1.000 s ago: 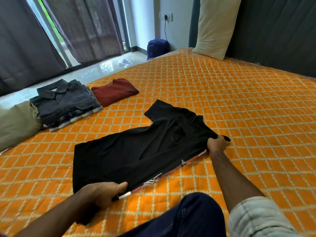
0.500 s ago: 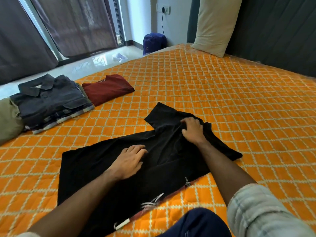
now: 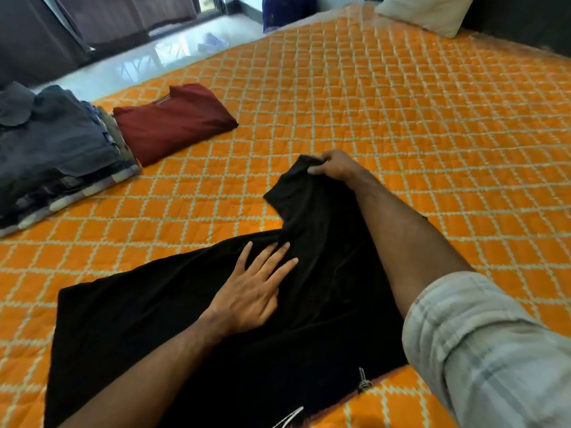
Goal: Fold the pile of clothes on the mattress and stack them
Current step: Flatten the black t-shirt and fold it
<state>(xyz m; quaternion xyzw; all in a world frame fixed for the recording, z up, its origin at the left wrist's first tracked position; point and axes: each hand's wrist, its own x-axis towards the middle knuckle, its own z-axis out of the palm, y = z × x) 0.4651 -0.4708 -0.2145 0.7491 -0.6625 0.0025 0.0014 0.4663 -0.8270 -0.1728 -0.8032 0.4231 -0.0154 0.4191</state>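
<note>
Orange mattress (image 3: 401, 125) fills the frame; left hand (image 3: 250, 291) lies flat, pinning the black shirt (image 3: 148, 319), while right hand (image 3: 335, 166) pinches its sleeve (likely to fold inward).

Black garment's (image 3: 173, 329) near hem beyond bottom edge.

Left hand (image 3: 251, 291): flat, palm down, fingers straight and slightly spread, pointing toward 1 o'clock; pressing on black cloth.
Left forearm: bare, entering from the 7 o'clock edge, running up toward the middle.
Right hand (image 3: 335, 166): stretched out toward 12 o'clock, fingers curled, pinching a fold of black cloth.
Right arm: nearly straight, coming in from 4 o'clock; forearm bare, pale checked sleeve (image 3: 482, 344) rolled up near the elbow.
</note>
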